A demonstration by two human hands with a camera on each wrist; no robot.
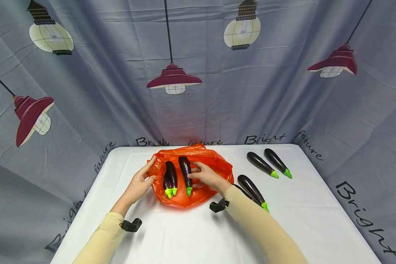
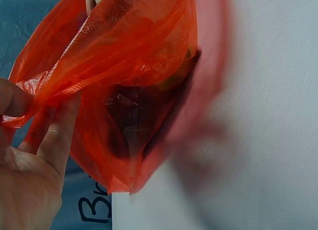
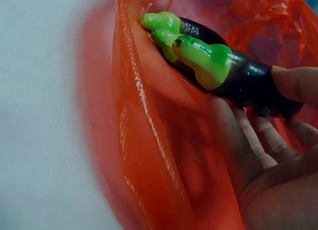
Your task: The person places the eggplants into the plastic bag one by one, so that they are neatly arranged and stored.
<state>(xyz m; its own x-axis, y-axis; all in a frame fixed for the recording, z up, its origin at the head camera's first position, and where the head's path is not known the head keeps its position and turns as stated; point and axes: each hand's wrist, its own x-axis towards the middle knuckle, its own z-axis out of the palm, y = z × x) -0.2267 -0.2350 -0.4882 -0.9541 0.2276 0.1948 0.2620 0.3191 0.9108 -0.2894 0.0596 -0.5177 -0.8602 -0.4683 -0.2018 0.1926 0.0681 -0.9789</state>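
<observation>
An orange-red plastic bag (image 1: 214, 159) lies with its mouth open on the table. My left hand (image 1: 140, 187) pinches the bag's left edge between thumb and fingers; the left wrist view shows the film (image 2: 124, 56) drawn up there. Inside the bag, my right hand (image 1: 207, 176) holds a dark purple eggplant (image 1: 185, 170) with a bright green stem end. The right wrist view has the thumb on top of that eggplant (image 3: 248, 73) and the fingers beneath. Two more eggplants (image 1: 172, 176) rest side by side in the bag, left of the held one, green ends toward me.
On the right of the white table (image 1: 171, 238) lie two eggplants near the back, one (image 1: 260, 162) beside another (image 1: 277, 161). Closer in is a further eggplant (image 1: 250, 187), with another partly hidden by the right sleeve (image 1: 257, 223). A grey lamp-print curtain (image 1: 198, 113) hangs behind.
</observation>
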